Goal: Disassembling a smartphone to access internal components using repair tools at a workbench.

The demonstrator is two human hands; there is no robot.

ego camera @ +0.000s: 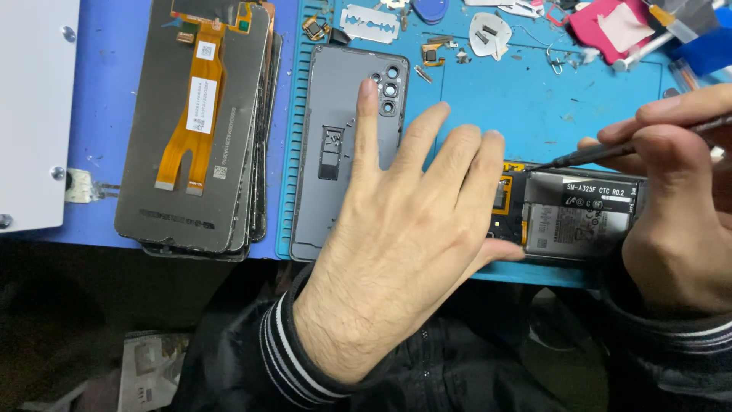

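Note:
My left hand [404, 229] lies flat with fingers spread over a grey phone back cover [335, 152] and the left end of an opened phone [579, 217]. The opened phone shows its battery, yellow flex parts and a dark circuit board. My right hand [675, 198] grips a thin black screwdriver [610, 152], whose tip touches the top edge of the opened phone near its left corner. Both phones rest on a blue work mat [526, 99].
A stack of several phone screens [198, 130] with orange flex cables lies at the left. A razor blade [370, 23], small parts, picks and a pink cloth [606, 27] sit along the mat's far edge. A white panel [34, 114] is at the far left.

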